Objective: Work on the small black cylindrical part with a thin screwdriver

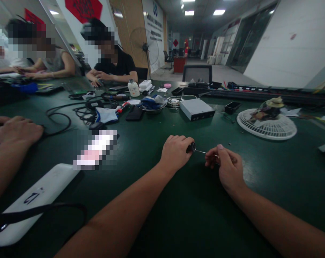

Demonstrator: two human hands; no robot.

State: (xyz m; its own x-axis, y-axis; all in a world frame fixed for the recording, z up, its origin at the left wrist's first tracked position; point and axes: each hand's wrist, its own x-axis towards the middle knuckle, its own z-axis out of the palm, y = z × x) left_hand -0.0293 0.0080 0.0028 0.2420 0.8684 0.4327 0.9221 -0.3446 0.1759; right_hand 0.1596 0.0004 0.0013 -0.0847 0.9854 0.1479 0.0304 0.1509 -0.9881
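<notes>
Left hand (175, 150) grips a dark, round-ended part (191, 147) — right hand (229, 165) pinches a thin metal tool (200, 151).
The part's end faces the right hand; beyond, on the counter (178, 215), a bowl (154, 112) holds blue cloth (152, 101) — a slatted white tray (267, 134), assorted items (267, 113).

Your table (184, 215): dark green
Your held part (191, 147), mid-frame: black
Your thin rod (200, 152), mid-frame: silvery
Round tray (276, 131), frame right: white, slotted

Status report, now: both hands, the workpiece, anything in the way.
Left hand: gripping small dark part, round end showing. Right hand: holding thin metal rod, pointed at part; contact unclear. No obstruction seen; white slatted tray farther off.
</notes>
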